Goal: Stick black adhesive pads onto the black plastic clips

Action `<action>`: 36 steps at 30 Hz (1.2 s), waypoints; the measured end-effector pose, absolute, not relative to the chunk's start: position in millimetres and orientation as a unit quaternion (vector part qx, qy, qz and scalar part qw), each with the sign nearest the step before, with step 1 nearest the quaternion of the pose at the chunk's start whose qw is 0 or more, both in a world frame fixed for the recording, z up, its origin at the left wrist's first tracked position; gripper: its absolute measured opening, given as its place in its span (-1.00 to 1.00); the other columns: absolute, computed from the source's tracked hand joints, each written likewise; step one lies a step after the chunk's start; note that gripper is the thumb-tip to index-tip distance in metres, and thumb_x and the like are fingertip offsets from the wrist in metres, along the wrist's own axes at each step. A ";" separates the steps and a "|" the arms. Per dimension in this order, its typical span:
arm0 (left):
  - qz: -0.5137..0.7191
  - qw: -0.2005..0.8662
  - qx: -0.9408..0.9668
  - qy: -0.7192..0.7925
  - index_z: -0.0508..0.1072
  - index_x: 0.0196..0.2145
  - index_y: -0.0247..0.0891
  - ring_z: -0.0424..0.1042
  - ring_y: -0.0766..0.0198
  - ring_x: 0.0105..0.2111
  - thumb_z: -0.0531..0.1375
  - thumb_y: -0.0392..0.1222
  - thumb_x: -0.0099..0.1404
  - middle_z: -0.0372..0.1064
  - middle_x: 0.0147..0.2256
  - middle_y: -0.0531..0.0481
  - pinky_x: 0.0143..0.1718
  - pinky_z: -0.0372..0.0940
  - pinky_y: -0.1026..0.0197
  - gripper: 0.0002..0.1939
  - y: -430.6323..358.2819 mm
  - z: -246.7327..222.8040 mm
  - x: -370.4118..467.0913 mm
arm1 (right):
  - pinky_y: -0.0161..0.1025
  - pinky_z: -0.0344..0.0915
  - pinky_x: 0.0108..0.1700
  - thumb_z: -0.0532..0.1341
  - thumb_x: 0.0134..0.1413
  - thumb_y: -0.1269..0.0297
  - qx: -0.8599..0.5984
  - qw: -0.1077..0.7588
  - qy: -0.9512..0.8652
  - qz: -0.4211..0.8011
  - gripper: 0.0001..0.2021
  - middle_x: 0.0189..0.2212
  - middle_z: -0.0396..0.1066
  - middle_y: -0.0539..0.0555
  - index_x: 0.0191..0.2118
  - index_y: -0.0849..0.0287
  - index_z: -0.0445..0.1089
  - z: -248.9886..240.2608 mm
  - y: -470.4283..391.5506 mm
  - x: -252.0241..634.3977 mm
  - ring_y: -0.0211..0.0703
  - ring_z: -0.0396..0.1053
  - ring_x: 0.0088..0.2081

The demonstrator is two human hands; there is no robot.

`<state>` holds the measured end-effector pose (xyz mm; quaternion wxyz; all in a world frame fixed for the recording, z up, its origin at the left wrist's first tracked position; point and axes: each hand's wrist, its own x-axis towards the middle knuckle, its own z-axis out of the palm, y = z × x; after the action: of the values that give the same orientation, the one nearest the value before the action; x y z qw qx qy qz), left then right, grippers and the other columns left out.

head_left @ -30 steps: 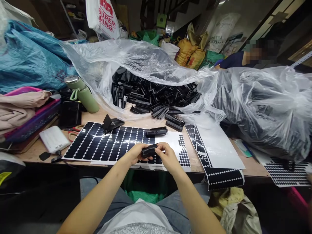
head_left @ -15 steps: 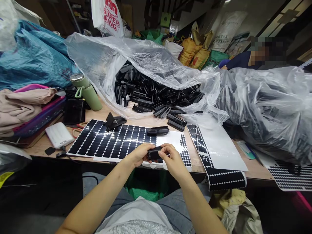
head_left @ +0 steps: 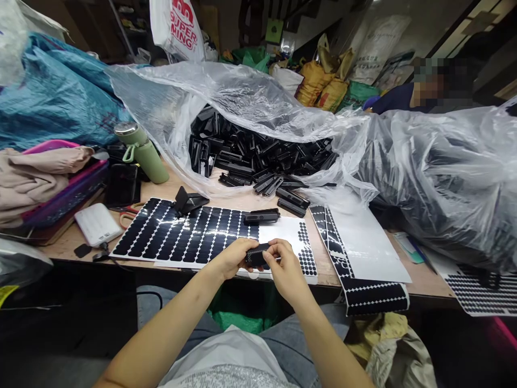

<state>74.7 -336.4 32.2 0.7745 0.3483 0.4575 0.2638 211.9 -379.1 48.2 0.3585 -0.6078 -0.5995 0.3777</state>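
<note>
Between both hands, just above the table's front edge, is a small black plastic piece (head_left: pixel 257 256) with a textured face. My left hand (head_left: pixel 237 255) is closed round its left end. The fingers and thumb of my right hand (head_left: pixel 281 262) pinch its right end. Under and behind the hands lies a white sheet of black stickers (head_left: pixel 188 231), long strips on the left and small dots on the right. On this sheet rest a black plastic part (head_left: pixel 262 216) and another black part with a raised flap (head_left: pixel 189 201). Two more black parts (head_left: pixel 293 202) lie just beyond.
A clear plastic bag (head_left: pixel 258 91) spills many black parts (head_left: pixel 246 145) at the back. Leftward stand a green bottle (head_left: pixel 147 156), a white power bank (head_left: pixel 98 223) and a basket (head_left: pixel 64 194). More sticker sheets (head_left: pixel 371 296) overhang the front edge. A person (head_left: pixel 404 99) sits at the back right.
Both hands stay in nearly the same place, holding the black piece. The right fingers have shifted slightly on it. The other things on the table have not visibly moved.
</note>
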 end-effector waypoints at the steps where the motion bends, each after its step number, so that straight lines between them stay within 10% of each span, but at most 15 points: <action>1: 0.263 0.773 0.349 0.459 0.38 -0.49 -0.38 0.40 0.25 -0.64 0.10 -0.15 0.08 0.37 -0.59 -0.06 -0.79 0.11 0.38 -0.80 -336.6 32.6 75.2 | -0.24 0.23 -0.24 0.05 0.02 0.31 -0.609 0.360 -0.601 0.373 -0.86 -0.21 0.22 0.10 -0.51 0.16 0.22 47.9 -379.2 211.6 -0.20 0.26 -0.27; 13: 0.303 0.741 0.361 0.478 0.37 -0.49 -0.33 0.35 0.32 -0.63 0.12 -0.05 0.09 0.33 -0.61 0.01 -0.73 0.13 0.38 -0.75 -335.2 31.9 81.1 | -0.13 0.21 -0.19 0.13 0.00 0.23 -0.669 0.420 -0.574 0.213 -0.86 -0.29 0.19 0.10 -0.34 0.13 0.16 34.2 -382.0 206.8 -0.11 0.21 -0.24; 36: 0.343 0.615 0.399 0.588 0.35 -0.44 -0.23 0.29 0.29 -0.59 0.31 0.04 -0.24 0.30 -0.58 0.11 -0.62 0.26 0.28 -0.58 -301.0 9.2 83.1 | -0.30 0.24 -0.20 0.20 -0.08 0.35 -0.576 0.455 -0.602 0.314 -0.94 -0.39 0.28 0.00 -0.46 0.13 0.27 32.6 -370.4 208.1 -0.21 0.29 -0.26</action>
<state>83.1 -301.0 9.2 0.6147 0.3989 0.5876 0.3432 208.1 -370.4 32.6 0.4550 -0.5759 -0.6022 0.3143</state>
